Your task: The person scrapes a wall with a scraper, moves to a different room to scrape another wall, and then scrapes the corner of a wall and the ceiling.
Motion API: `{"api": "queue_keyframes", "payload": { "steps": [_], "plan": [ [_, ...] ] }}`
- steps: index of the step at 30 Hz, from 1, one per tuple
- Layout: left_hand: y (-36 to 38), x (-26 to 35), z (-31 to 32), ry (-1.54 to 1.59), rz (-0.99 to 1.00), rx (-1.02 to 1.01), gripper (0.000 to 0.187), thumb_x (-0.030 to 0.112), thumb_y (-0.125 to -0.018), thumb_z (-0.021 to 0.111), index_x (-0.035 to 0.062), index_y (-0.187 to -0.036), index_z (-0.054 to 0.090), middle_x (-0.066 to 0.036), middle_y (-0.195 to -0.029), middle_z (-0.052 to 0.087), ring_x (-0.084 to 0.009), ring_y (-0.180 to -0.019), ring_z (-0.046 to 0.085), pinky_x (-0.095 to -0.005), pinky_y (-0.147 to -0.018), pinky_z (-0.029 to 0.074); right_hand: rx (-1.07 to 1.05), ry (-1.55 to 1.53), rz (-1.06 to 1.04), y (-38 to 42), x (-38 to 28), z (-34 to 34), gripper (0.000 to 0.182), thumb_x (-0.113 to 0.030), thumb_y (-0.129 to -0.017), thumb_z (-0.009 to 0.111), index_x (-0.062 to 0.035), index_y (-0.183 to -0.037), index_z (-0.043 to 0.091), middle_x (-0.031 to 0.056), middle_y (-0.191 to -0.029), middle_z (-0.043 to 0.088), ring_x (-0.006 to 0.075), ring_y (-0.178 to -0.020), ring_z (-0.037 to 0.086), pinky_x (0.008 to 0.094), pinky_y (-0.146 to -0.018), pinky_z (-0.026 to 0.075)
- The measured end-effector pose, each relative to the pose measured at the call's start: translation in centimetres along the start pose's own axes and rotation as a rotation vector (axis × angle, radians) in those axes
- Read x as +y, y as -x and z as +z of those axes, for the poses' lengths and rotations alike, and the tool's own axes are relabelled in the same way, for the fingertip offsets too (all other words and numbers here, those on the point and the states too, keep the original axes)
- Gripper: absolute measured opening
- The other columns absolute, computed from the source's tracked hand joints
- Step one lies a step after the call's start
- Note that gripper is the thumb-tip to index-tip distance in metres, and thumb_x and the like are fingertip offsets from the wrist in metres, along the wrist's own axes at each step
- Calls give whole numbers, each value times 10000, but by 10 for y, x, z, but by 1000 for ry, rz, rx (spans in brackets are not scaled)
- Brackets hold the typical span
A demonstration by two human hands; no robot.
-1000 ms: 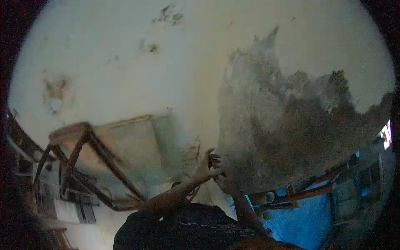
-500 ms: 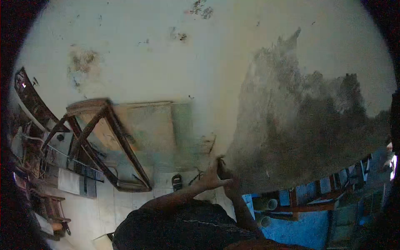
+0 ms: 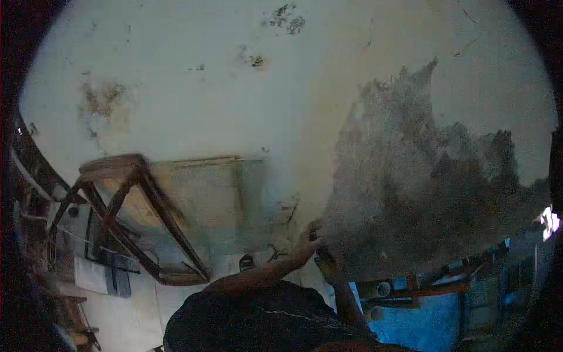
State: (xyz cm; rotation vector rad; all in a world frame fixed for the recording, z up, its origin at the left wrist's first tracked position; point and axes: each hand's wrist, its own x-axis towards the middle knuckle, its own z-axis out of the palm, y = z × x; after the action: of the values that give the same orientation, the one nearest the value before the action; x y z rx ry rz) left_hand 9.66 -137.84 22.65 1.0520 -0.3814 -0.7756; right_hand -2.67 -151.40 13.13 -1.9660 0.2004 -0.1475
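In the dim head view, my left hand (image 3: pixel 307 251) reaches across from the left in front of my body, fingers curled. My right hand (image 3: pixel 327 267) is raised beside it, just lower and to the right, also closed. The two hands are close together around a small dark object (image 3: pixel 322 253), whose kind I cannot make out. Just beyond them is the wall (image 3: pixel 281 105), with a large dark grey, rough patch (image 3: pixel 404 193) to their right. Whether the object touches the wall is hidden by the poor light.
A brown wooden frame (image 3: pixel 149 190) with slanted legs leans at the left before a flat panel (image 3: pixel 205 193). A dark sandal (image 3: pixel 246 262) shows near my left forearm. To the lower right are a blue surface (image 3: pixel 419 322) and pale round tube ends (image 3: pixel 383 289). Dark marks spot the wall.
My view has tilted and shifted, so the wall patch and wooden frame sit lower. My hands have drawn closer together around the dark object, the left one moving slightly right.
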Motion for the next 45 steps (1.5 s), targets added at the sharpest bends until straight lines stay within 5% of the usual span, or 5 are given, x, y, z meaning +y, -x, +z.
{"api": "queue_keyframes", "payload": {
  "steps": [3,8,27,30,45],
  "plan": [
    [-21,3,-25,-149,-31,-40,724,276,-853,668,99,-1440,282,-168,-1374,394,-319,-1188,468,-446,-978,422,15,561,66,-13,-70,-1,469,-233,-920,599,-73,-1343,474,108,-1316,518,272,-1254,450,409,-1072,314],
    [-48,50,-55,-139,48,-241,697,278,-847,662,95,-1420,308,-171,-1389,375,-338,-1161,491,-478,-978,429,235,-11,-1,-51,-80,25,513,-167,-815,727,-52,-1275,531,160,-1135,618,287,-1072,596,399,-860,501],
    [-98,79,-237,558,-238,-199,711,451,-916,563,172,-1475,225,-124,-1445,354,-367,-1242,454,-487,-1019,402,263,334,-406,-210,-148,136,328,-178,-868,657,-81,-1178,612,153,-1112,653,292,-993,652,425,-834,524],
    [-96,80,-262,535,-238,-151,739,537,-889,555,140,-1450,284,-132,-1432,372,-362,-1220,467,-491,-1008,413,102,-209,-362,-228,-129,146,337,-177,-884,646,-82,-1205,609,157,-1126,656,274,-1005,653,431,-833,529],
    [-117,82,-252,266,-394,-233,713,634,-921,367,57,-1331,452,-153,-1300,515,-312,-1159,531,-463,-1004,421,277,48,71,-226,-143,127,337,-286,-955,533,7,-1095,624,170,-888,676,249,-833,665,398,-791,515]
  ]
}}
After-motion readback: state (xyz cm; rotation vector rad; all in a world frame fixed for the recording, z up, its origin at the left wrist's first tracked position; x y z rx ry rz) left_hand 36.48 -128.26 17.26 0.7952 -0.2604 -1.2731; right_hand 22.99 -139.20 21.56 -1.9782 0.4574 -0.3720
